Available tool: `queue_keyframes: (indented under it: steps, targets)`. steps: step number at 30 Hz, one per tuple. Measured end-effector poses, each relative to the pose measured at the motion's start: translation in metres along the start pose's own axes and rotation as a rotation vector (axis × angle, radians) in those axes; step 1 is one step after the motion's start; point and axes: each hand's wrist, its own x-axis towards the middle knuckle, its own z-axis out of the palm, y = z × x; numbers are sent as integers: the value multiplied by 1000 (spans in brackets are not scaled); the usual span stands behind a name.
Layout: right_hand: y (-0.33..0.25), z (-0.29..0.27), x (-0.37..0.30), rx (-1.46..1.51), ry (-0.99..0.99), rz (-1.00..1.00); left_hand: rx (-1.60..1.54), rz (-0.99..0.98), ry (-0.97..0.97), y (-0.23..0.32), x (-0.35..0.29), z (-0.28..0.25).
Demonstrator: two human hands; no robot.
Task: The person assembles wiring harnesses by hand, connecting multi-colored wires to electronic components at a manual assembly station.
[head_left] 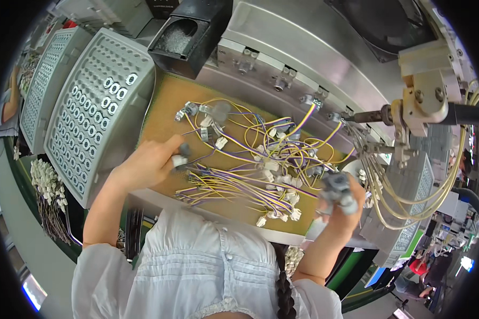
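Observation:
At the left of the work mat [162,114], my left hand [149,161] is closed in a pinch. Small grey and white pieces show at its fingertips; whether they are finger covers or a held part, I cannot tell. A thin purple wire runs close by. On the right, my right hand [352,199] is blurred, its fingers closed around a small grey round part [337,186]. Between my hands lies a bundle of yellow and purple wires [234,186] with white connectors [290,198]. Behind it, more wires [261,130] are tangled, some ending in grey parts [189,109].
Two grey trays stand on the left, the nearer tray [104,58] holding rows of small metal-centred parts. A black box [189,40] overhangs the mat's back corner. Wired parts sit at a metal fixture [282,80]. A jointed metal tool [394,117] with pale tubes reaches in from the right.

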Motion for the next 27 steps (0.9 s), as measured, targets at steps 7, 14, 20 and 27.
queue_keyframes:
  steps: [7, 14, 20, 27]
  targets:
    - [2, -28, -2, 261, 263, -68, -143, 166, 222, -28, 12, -2]
    - [28, -35, 5, 409, 377, 8, 439, 403, 321, -31, -3, 20]
    - [29, -37, 19, 358, 328, -70, 105, 257, 421, 21, -5, 11]
    - [17, -8, 48, 411, 500, -108, -129, 309, 515, 55, -4, 20]
